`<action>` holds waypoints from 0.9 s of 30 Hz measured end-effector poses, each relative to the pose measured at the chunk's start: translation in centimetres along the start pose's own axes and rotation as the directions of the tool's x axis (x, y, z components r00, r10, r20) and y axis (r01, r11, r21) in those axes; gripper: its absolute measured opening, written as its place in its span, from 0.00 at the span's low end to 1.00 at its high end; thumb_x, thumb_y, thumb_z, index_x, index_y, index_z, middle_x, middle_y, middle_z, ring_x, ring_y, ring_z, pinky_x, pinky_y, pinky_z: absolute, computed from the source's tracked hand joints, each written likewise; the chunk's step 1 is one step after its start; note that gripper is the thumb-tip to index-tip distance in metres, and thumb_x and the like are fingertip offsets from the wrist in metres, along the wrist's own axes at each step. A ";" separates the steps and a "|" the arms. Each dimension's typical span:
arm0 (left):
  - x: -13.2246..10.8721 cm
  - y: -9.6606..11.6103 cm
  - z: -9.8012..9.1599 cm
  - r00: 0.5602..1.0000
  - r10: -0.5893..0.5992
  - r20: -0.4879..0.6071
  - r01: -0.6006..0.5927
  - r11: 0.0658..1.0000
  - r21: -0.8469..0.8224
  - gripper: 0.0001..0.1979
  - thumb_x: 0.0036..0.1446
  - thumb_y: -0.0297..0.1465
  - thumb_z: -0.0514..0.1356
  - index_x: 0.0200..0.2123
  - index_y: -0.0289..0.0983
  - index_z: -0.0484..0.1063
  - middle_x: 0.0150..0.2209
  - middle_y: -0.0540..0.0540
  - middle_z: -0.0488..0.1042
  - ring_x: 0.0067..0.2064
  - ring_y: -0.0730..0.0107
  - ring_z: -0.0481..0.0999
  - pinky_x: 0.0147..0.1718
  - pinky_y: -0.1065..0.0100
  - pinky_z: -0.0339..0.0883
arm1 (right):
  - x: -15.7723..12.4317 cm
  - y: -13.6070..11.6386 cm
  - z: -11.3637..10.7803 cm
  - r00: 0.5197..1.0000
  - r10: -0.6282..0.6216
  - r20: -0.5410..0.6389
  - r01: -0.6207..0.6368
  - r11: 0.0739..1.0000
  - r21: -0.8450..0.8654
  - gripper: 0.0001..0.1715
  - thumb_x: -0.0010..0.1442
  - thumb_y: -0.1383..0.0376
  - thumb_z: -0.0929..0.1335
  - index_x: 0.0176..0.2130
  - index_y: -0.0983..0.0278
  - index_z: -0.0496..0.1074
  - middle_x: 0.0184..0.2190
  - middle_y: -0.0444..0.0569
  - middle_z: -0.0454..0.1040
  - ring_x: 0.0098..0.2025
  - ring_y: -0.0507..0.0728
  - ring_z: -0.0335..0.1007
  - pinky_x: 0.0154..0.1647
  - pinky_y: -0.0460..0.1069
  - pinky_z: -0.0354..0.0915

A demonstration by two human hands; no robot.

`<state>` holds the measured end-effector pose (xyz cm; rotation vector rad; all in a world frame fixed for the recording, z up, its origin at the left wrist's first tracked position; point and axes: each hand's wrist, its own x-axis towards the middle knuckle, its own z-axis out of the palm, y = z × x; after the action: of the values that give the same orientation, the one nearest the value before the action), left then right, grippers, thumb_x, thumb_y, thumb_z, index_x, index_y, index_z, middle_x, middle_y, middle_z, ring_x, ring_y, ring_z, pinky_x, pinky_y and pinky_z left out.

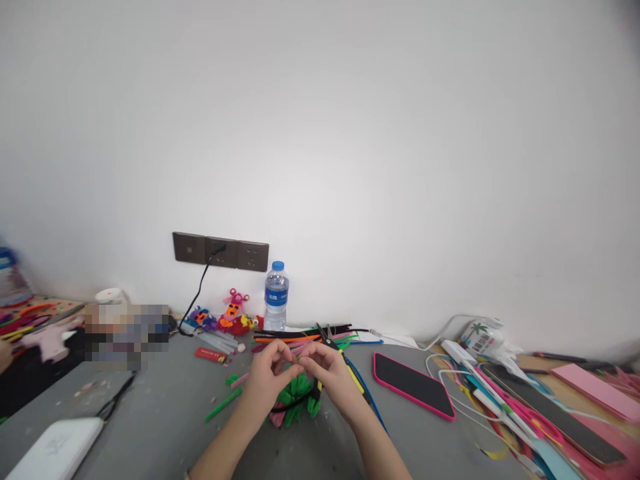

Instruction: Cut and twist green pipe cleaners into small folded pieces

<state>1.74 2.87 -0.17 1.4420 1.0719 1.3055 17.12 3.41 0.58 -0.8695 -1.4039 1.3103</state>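
My left hand (pixel 273 375) and my right hand (pixel 325 370) meet at the fingertips above the grey table (pixel 320 457). Both are pinched closed; whatever lies between the fingertips is too small to make out. Just below them is a bunch of green fuzzy pieces (pixel 300 393) with some pink and a black curved strip. Behind my right hand, pliers (pixel 327 338) with yellow and black handles lie pointing away. Colourful fuzzy stems (pixel 280 339) are spread behind the fingers. A green stem (pixel 223 405) rests left of my left wrist.
A water bottle (pixel 277 298) stands by the wall near small fuzzy figures (pixel 234 313). A pink-edged phone (pixel 414 385) lies right, beside white cables and craft strips. At the lower left is a white power bank (pixel 56 450). Part of another person's hand (pixel 5 355) shows at the left edge.
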 end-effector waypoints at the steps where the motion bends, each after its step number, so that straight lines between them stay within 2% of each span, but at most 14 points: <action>1: -0.1 0.1 0.1 1.000 0.001 0.008 -0.001 1.000 -0.015 0.11 0.44 0.29 0.67 0.22 0.39 0.65 0.17 0.58 0.59 0.21 0.75 0.53 0.21 0.74 0.45 | 0.0 -0.1 -0.1 1.000 0.014 0.002 -0.014 1.000 -0.003 0.17 0.50 0.53 0.74 0.26 0.64 0.72 0.20 0.41 0.67 0.22 0.50 0.57 0.23 0.45 0.53; 4: -0.3 0.2 0.3 1.000 0.013 0.021 -0.012 0.999 -0.031 0.11 0.44 0.28 0.66 0.21 0.38 0.65 0.18 0.57 0.61 0.21 0.75 0.55 0.21 0.74 0.46 | -0.2 -0.5 -0.3 0.999 0.039 0.016 -0.038 0.999 -0.005 0.18 0.50 0.52 0.73 0.26 0.64 0.72 0.20 0.41 0.66 0.22 0.49 0.54 0.23 0.45 0.51; 7: -0.3 0.2 0.4 1.000 0.027 0.000 -0.027 1.000 0.004 0.11 0.44 0.26 0.66 0.20 0.38 0.65 0.18 0.57 0.59 0.21 0.75 0.54 0.22 0.74 0.46 | -0.3 -0.5 -0.3 0.999 0.037 0.019 -0.037 0.999 -0.018 0.18 0.51 0.51 0.73 0.26 0.64 0.71 0.20 0.40 0.64 0.22 0.49 0.53 0.23 0.45 0.50; 13: -0.2 0.1 0.1 1.000 0.016 -0.013 -0.016 1.000 -0.013 0.11 0.45 0.29 0.66 0.21 0.39 0.65 0.18 0.57 0.60 0.22 0.74 0.56 0.22 0.73 0.47 | 0.0 0.4 0.5 0.999 -0.026 -0.035 0.025 0.999 -0.028 0.20 0.52 0.50 0.71 0.27 0.64 0.70 0.22 0.41 0.65 0.24 0.51 0.56 0.25 0.46 0.52; 20: -0.2 0.0 0.2 0.999 0.031 -0.032 -0.030 0.999 0.037 0.11 0.46 0.28 0.65 0.21 0.38 0.65 0.18 0.57 0.59 0.21 0.74 0.55 0.22 0.73 0.46 | 0.2 1.0 0.6 0.997 -0.053 -0.057 0.051 0.998 -0.032 0.20 0.53 0.50 0.71 0.27 0.64 0.69 0.21 0.41 0.63 0.23 0.50 0.54 0.24 0.45 0.51; 23: -0.2 0.0 0.3 0.999 0.014 -0.043 -0.016 0.999 -0.047 0.10 0.45 0.30 0.67 0.21 0.38 0.67 0.19 0.56 0.63 0.22 0.74 0.58 0.22 0.73 0.49 | 0.4 1.6 0.6 0.994 -0.025 -0.108 0.025 1.000 0.001 0.22 0.51 0.48 0.72 0.25 0.64 0.69 0.21 0.41 0.64 0.22 0.50 0.55 0.23 0.45 0.51; 27: 0.1 -0.2 0.3 0.994 -0.087 -0.070 0.062 0.953 -0.297 0.13 0.40 0.33 0.72 0.22 0.37 0.70 0.21 0.54 0.69 0.24 0.73 0.64 0.24 0.73 0.54 | 0.9 2.7 0.5 0.988 0.024 -0.154 -0.018 0.999 0.043 0.26 0.50 0.44 0.70 0.25 0.63 0.67 0.18 0.39 0.63 0.18 0.48 0.52 0.19 0.45 0.49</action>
<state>2.05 3.01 -0.39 1.1238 0.9289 1.4137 16.11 4.60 -1.84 -0.9399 -1.2459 1.2560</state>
